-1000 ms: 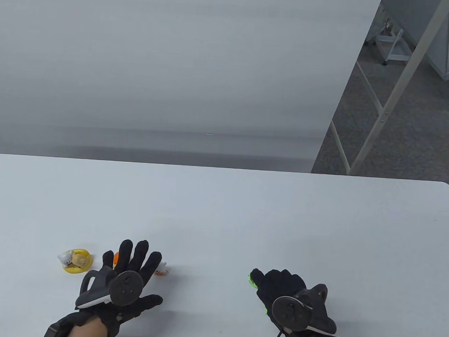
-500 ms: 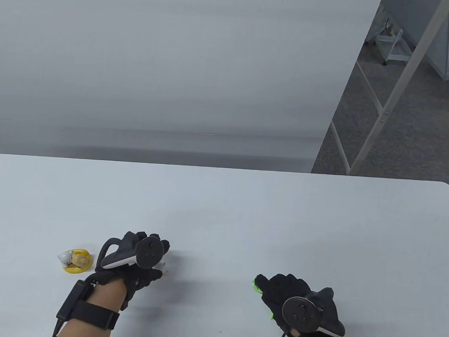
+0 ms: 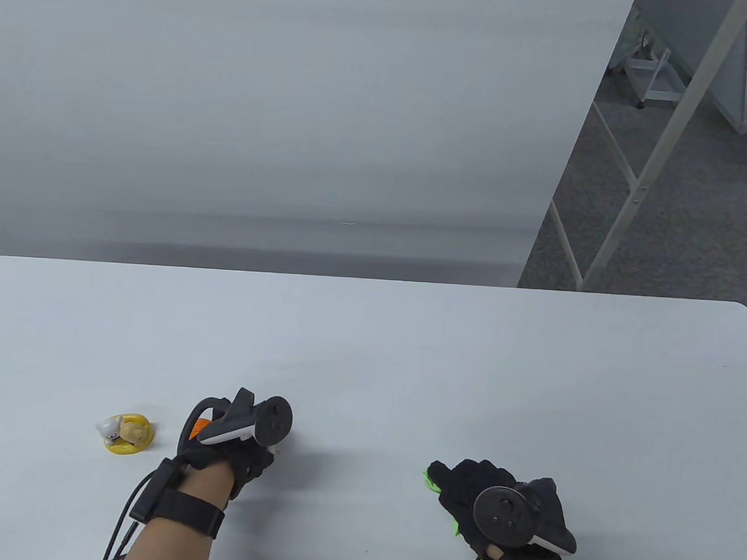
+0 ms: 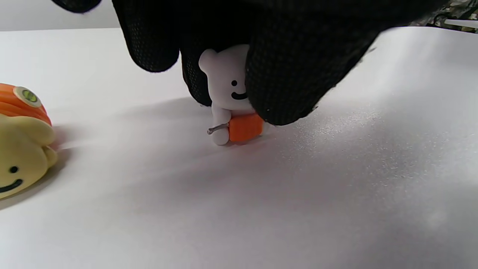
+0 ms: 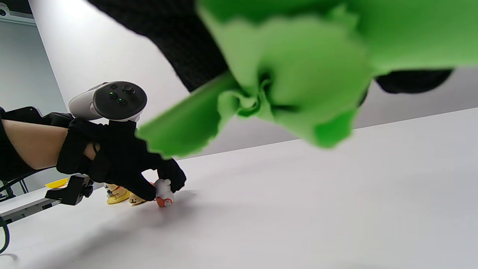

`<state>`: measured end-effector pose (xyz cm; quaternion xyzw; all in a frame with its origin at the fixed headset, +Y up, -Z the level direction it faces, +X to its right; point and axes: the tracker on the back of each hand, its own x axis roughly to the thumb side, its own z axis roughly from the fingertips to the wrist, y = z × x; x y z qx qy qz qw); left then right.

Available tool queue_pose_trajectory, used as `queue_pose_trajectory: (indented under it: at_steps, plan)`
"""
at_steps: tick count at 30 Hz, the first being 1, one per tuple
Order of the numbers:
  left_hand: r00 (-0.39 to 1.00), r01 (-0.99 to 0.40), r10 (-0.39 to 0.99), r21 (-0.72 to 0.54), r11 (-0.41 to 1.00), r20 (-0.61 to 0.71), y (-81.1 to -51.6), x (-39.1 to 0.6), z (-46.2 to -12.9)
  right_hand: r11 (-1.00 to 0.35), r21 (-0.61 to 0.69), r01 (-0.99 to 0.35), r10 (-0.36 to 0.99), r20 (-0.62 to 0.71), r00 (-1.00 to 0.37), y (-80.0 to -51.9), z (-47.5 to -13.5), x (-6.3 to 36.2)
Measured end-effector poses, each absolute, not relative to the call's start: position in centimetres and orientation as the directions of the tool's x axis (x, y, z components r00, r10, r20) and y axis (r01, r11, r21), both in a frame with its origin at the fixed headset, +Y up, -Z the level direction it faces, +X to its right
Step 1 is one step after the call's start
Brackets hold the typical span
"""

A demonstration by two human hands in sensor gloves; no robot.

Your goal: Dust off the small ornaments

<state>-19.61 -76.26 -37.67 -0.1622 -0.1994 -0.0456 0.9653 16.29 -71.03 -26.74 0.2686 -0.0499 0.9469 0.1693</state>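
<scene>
My left hand (image 3: 248, 457) is curled over at the near left and pinches a small white figure with an orange block (image 4: 231, 101) between thumb and fingers; the figure sits at the tabletop. It also shows in the right wrist view (image 5: 163, 192). An orange and pale yellow smiling ornament (image 4: 18, 142) lies just left of it, partly under the tracker in the table view (image 3: 201, 426). A yellow-based ornament with a white and a tan figure (image 3: 125, 433) stands further left. My right hand (image 3: 463, 488) grips a bunched green cloth (image 5: 283, 74) near the front edge.
The white table (image 3: 408, 343) stretches far behind the hands. A grey wall panel rises behind its back edge. Floor and white frame legs (image 3: 638, 180) lie beyond the back right.
My left hand went from lying flat over the ornaments to turned on its side, with fingers closed on the white figure. My right hand drifted slightly right and nearer with the cloth.
</scene>
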Motion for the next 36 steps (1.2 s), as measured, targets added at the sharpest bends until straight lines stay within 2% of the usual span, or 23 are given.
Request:
queue_pose_trajectory:
  at_steps: [6, 8, 11, 13, 16, 18, 22, 25, 27, 28, 33, 36]
  plan:
    - [0.891, 0.096, 0.029, -0.249, 0.964, 0.453, -75.8, -19.6, -36.9, -0.928, 0.018, -0.371, 0.324, 0.525, -0.787, -71.1, -26.7, 16.1]
    - [0.874, -0.007, 0.094, -0.181, 0.984, 0.477, -74.8, -19.8, -35.8, -0.919, 0.034, -0.393, 0.350, 0.528, -0.774, -70.9, -26.8, 16.0]
    - [0.827, -0.279, 0.306, -0.128, 0.952, 0.472, -73.5, -20.1, -33.6, -0.890, 0.044, -0.454, 0.405, 0.533, -0.743, -70.2, -26.9, 16.4]
    - [0.774, -0.421, 0.434, -0.137, 0.897, 0.462, -72.8, -20.4, -32.1, -0.853, 0.054, -0.520, 0.469, 0.518, -0.716, -69.8, -27.2, 16.7]
    - [0.716, -0.547, 0.530, -0.108, 0.830, 0.454, -72.4, -21.0, -30.6, -0.787, 0.114, -0.607, 0.562, 0.538, -0.628, -69.6, -27.9, 16.1]
    - [0.647, -0.637, 0.624, -0.140, 0.758, 0.437, -72.5, -21.6, -30.5, -0.767, 0.138, -0.627, 0.588, 0.545, -0.599, -69.4, -28.5, 15.0]
    - [0.373, -0.841, 0.862, -0.268, 0.470, 0.344, -74.0, -22.0, -30.8, -0.779, 0.098, -0.619, 0.545, 0.594, -0.591, -68.7, -29.3, 12.2]
    - [0.205, -0.863, 0.943, -0.406, 0.300, 0.260, -75.1, -21.4, -30.8, -0.722, 0.094, -0.686, 0.584, 0.614, -0.531, -69.5, -29.3, 10.6]
    - [0.114, -0.852, 0.971, -0.481, 0.204, 0.210, -75.5, -20.6, -30.8, -0.631, 0.121, -0.766, 0.651, 0.620, -0.438, -71.0, -29.1, 9.4]
    - [0.097, -0.844, 0.975, -0.502, 0.188, 0.202, -75.6, -20.2, -30.9, -0.630, 0.150, -0.762, 0.655, 0.629, -0.418, -71.4, -28.9, 9.1]
    - [-0.014, -0.778, 0.995, -0.625, 0.054, 0.104, -76.8, -18.3, -31.1, -0.668, 0.070, -0.740, 0.556, 0.708, -0.435, -72.3, -27.6, 8.3]
    - [-0.021, -0.754, 0.998, -0.656, 0.023, 0.060, -77.3, -17.3, -30.9, -0.651, 0.110, -0.751, 0.582, 0.708, -0.401, -73.0, -27.6, 8.1]
